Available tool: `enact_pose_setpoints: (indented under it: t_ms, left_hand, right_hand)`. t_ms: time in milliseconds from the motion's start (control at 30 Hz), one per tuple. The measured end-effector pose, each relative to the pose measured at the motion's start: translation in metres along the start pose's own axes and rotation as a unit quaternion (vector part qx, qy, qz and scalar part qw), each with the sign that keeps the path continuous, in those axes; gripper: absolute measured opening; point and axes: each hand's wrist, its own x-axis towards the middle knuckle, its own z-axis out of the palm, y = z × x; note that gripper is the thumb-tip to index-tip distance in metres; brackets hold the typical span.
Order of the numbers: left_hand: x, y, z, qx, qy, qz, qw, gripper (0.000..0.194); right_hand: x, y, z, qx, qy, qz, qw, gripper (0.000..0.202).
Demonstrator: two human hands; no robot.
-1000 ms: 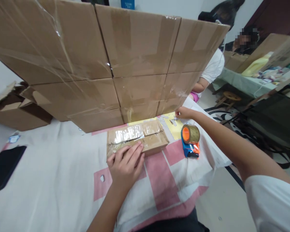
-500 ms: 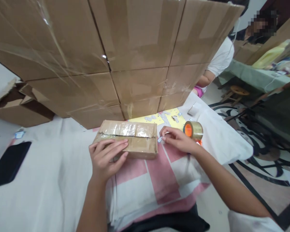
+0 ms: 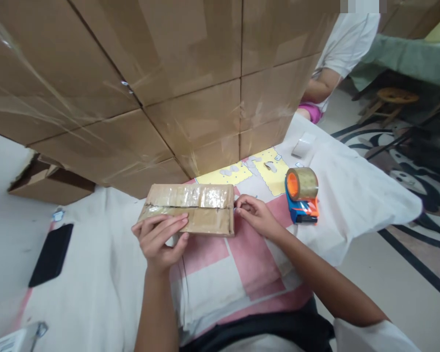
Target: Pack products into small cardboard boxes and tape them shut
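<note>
A small brown cardboard box [image 3: 209, 221], with shiny clear tape across its top, sits on the cloth-covered table in front of me. My left hand [image 3: 160, 240] grips its left end, fingers over the top and thumb at the front side. At the right end of the box, my right hand [image 3: 253, 216] is closed in a pinch on a small white sticker [image 3: 236, 209], mostly hidden by the fingertips. To the right of that hand stands a blue and orange tape dispenser [image 3: 296, 211] with a roll of tape [image 3: 308, 183].
Stacked large cartons [image 3: 190, 117] form a wall behind the box. An open carton [image 3: 55, 183] is at the left, near a black flat object [image 3: 51, 255]. Another person's arm [image 3: 320, 87] shows beyond the stack. A wooden stool [image 3: 398, 96] stands at the right.
My right hand has brought the white sticker closer against the box's right end. My left hand keeps its hold. The view has shifted, showing more of the tape dispenser.
</note>
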Motion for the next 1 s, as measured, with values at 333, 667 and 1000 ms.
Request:
enact_pose_setpoints:
  t_ms: [333,667,1000]
  left_hand:
    - [-0.006,0.003,0.008,-0.039,0.023,-0.043,0.998,0.028]
    - [-0.026,0.120,0.049,0.109,0.046,-0.123,0.985,0.073]
    - [-0.032,0.110,0.052,0.130,0.059,-0.109,0.984,0.066]
  right_hand:
    - [-0.002,-0.001,-0.003,-0.116,-0.037,-0.084,0.989,0.058]
    - [-0.013,-0.010,0.009,-0.200,-0.080,-0.146,0.966,0.044]
    - [-0.018,0.005,-0.001,-0.335,0.015,-0.061,0.940,0.024]
